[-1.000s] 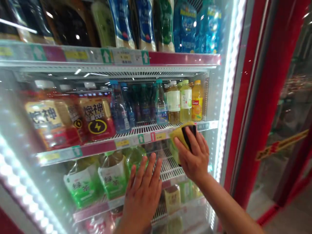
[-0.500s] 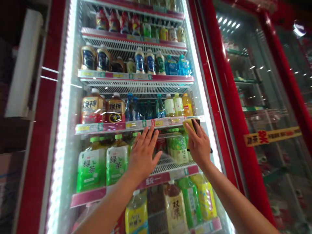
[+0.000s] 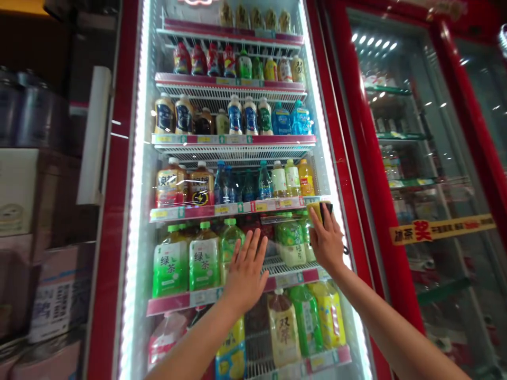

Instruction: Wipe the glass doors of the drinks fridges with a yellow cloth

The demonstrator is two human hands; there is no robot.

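In the head view, a tall drinks fridge with a glass door point(image 3: 237, 182) stands before me. My left hand point(image 3: 246, 272) lies spread against the glass, fingers apart and holding nothing, in front of green tea bottles point(image 3: 204, 261). My right hand point(image 3: 328, 244) grips a yellow and black sponge point(image 3: 316, 212) against the glass. That sponge sits near the door's right side, level with a shelf's price strip point(image 3: 237, 208). Part of the sponge is hidden behind the fingers.
Bright light strips point(image 3: 137, 174) run up both sides of the fridge. A long white handle point(image 3: 94, 137) is at left, beside stacked boxes point(image 3: 53, 295). To the right stands another red-framed fridge point(image 3: 382, 174) with a yellow banner point(image 3: 441, 228). Bottles line several shelves.
The camera view has shifted, showing more of the upper shelves and the left side. My left hand has slid slightly down the glass; the sponge stays near the right side.
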